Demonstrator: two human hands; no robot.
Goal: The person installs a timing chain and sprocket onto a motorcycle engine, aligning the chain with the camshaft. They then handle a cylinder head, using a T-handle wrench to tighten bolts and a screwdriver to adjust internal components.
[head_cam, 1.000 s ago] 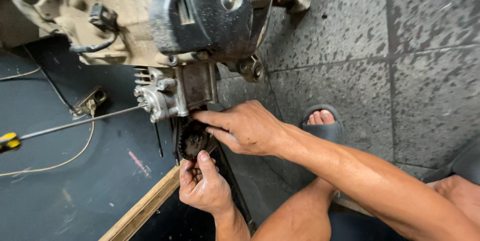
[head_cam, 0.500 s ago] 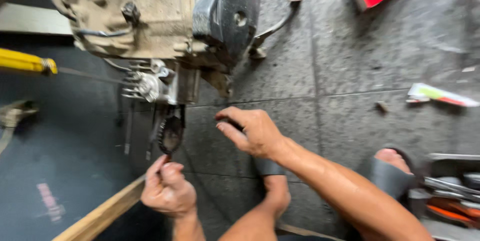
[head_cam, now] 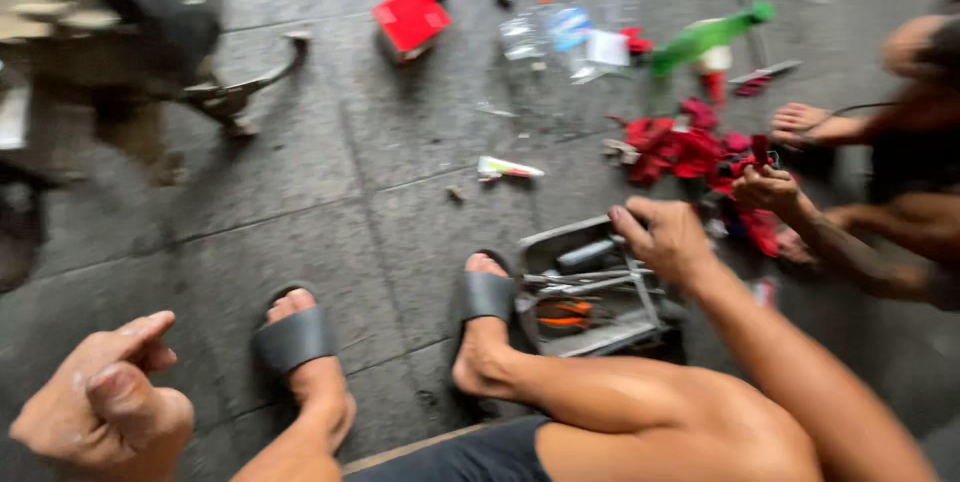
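My right hand (head_cam: 665, 237) reaches over the far edge of a metal tool tray (head_cam: 640, 322) on the floor, fingers bent down and apart, nothing seen in them. In the tray lie a dark cylindrical tool (head_cam: 590, 254), thin metal tools and orange-handled pliers (head_cam: 565, 317). At the lower left, my left hand (head_cam: 100, 407) is loosely curled with nothing visible in it, well away from the engine (head_cam: 130, 32) at the top left. My feet in grey slide sandals (head_cam: 295, 342) rest on the grey tiled floor (head_cam: 380, 192).
Another person crouches at the right, a hand (head_cam: 768, 187) on red cloth (head_cam: 690, 152). A red box (head_cam: 410, 20), clear plastic bags (head_cam: 570, 32), a green bottle (head_cam: 710, 37) and a small tube (head_cam: 508, 170) lie on the floor. The frame is blurred.
The view has swung right, off the engine. My right hand left the engine and moved to the tool tray. My left hand dropped away from the gear part.
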